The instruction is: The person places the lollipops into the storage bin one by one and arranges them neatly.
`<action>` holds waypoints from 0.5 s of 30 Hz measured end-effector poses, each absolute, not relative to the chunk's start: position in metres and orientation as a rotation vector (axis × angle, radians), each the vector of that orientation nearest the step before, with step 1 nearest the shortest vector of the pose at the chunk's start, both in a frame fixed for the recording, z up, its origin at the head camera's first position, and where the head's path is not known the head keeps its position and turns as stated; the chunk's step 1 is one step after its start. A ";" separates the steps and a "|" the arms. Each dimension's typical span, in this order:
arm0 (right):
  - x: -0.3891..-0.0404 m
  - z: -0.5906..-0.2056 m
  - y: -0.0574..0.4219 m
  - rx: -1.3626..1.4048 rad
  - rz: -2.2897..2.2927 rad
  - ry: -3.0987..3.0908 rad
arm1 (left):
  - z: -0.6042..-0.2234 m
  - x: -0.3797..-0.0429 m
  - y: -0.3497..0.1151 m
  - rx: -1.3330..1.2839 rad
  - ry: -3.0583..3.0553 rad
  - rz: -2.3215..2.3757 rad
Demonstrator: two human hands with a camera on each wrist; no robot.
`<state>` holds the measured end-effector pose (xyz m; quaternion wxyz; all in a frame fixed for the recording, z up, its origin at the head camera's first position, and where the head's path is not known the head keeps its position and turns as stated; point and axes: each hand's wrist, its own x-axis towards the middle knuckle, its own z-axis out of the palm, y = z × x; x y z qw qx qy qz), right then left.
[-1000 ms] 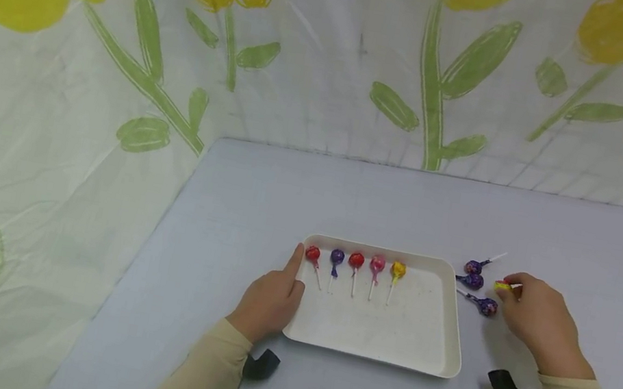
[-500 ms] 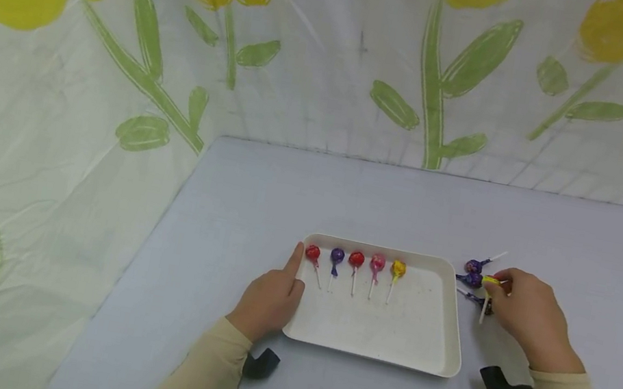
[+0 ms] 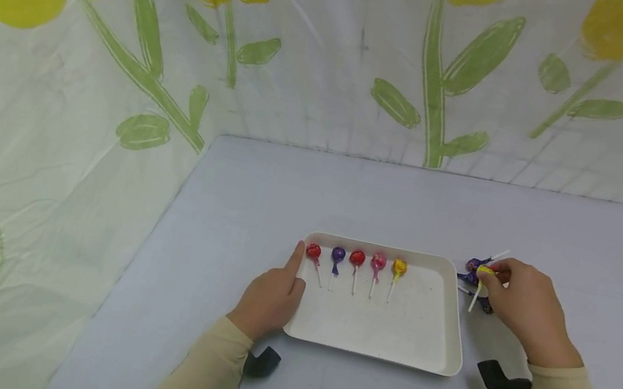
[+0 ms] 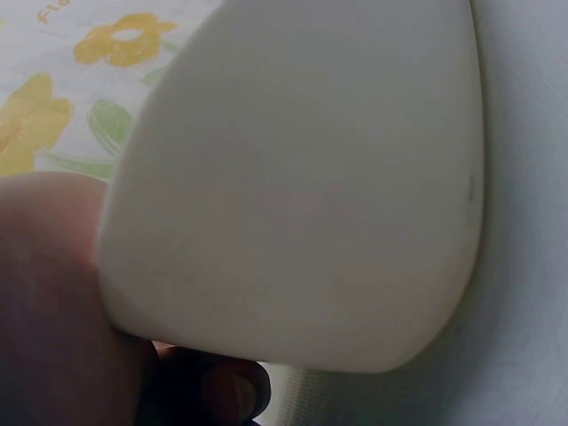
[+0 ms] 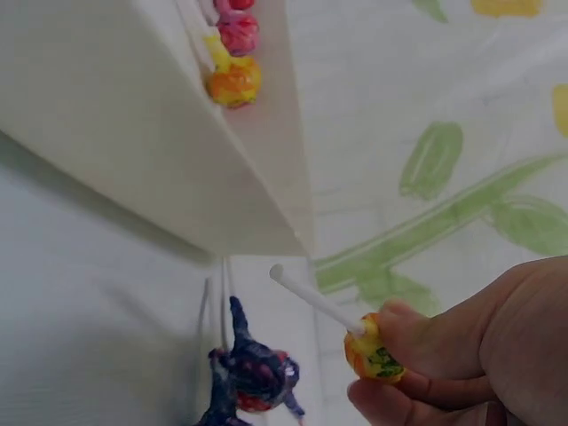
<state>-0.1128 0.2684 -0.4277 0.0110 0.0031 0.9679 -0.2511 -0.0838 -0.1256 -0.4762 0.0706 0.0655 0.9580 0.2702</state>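
Observation:
My left hand (image 3: 269,302) is at the left side of a white tray (image 3: 369,330), its index finger stretched along the rim. Its thumb lies over that edge, and curled fingertips (image 4: 238,392) show past the tray's end in the left wrist view. Several lollipops stand in a row inside, heads toward the back: red, purple, red, pink (image 3: 378,262) and yellow (image 3: 399,268). Right of the tray, my right hand (image 3: 529,309) pinches another yellow lollipop (image 5: 364,346) by its wrapped head, the white stick pointing away from the fingers. Purple lollipops (image 5: 257,368) lie below it, partly hidden.
The tray stands on a pale table (image 3: 287,190). A flower-printed cloth (image 3: 318,84) hangs behind and to the left. Black wrist mounts (image 3: 504,381) jut inward from both sleeves.
My right hand has moved left toward the tray with the yellow lollipop, whose stick has come into view. It now covers part of the purple lollipops. The left hand stays put.

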 end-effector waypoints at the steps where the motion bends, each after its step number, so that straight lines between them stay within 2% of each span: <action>1: -0.113 -0.427 0.268 0.000 -0.785 3.025 | -0.476 -0.084 -0.125 0.195 2.880 0.812; 15: -0.120 -0.424 0.249 -0.071 -0.849 2.966 | -0.479 -0.085 -0.126 0.219 2.903 0.804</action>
